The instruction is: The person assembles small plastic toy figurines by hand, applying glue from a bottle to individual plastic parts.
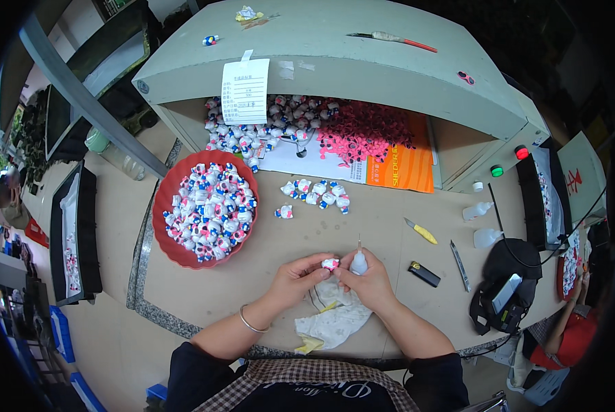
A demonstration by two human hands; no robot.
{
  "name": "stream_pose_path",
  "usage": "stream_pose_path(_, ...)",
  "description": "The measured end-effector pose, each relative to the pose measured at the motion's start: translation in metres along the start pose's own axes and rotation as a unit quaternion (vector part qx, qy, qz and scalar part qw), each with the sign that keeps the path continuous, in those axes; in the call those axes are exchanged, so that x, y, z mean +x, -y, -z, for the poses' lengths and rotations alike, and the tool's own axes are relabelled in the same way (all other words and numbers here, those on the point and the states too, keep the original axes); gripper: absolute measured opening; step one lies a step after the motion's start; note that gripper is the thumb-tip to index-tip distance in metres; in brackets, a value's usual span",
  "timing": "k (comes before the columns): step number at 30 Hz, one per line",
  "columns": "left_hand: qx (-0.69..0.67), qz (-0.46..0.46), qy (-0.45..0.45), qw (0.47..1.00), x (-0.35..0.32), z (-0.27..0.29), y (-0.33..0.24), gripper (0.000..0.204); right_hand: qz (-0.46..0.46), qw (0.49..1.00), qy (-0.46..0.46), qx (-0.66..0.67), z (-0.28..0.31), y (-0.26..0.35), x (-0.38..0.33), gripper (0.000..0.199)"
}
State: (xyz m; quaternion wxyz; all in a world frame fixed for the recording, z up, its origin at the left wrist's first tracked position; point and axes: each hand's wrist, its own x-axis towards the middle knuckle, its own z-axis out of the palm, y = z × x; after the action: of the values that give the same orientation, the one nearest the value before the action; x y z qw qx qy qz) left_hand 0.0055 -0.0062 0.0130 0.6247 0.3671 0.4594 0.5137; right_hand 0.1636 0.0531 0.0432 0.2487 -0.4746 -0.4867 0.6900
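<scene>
Between the thumb and fingers of my left hand is a small white and pink figurine. My right hand holds a small translucent glue bottle with a thin needle tip pointing up and away; its thumb is close to the figurine. Under my hands lies a crumpled white and yellow cloth. Beyond them, a loose group of white, pink and blue figurines sits on the table, with one figurine apart from the rest. A red scalloped bowl heaped with such figurines stands at the left.
A grey shelf spans the back, with more figurines and pink pieces beneath it. On the right lie a yellow knife, tweezers, a black lighter, two squeeze bottles and a black bag. Another person sits far right.
</scene>
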Motion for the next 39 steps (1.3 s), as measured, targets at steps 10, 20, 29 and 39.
stream_pose_path(10,-0.102,0.019,0.037,0.994,0.001,0.005,-0.003,0.030,0.176,0.971,0.018,-0.159,0.003,-0.003,0.002,0.014)
stream_pose_path(20,-0.397,-0.179,-0.133,0.890,-0.006,0.037,-0.065,0.033,0.109,0.992,-0.022,0.065,0.016,-0.011,0.002,0.034)
stream_pose_path(29,0.618,-0.270,-0.218,0.705,0.039,0.044,-0.039,0.034,0.147,0.989,-0.019,-0.023,0.013,-0.005,0.002,0.041)
stream_pose_path(39,0.304,-0.144,-0.079,0.939,-0.001,0.009,-0.033,0.025,0.155,0.985,-0.071,0.041,0.022,-0.001,-0.001,0.038)
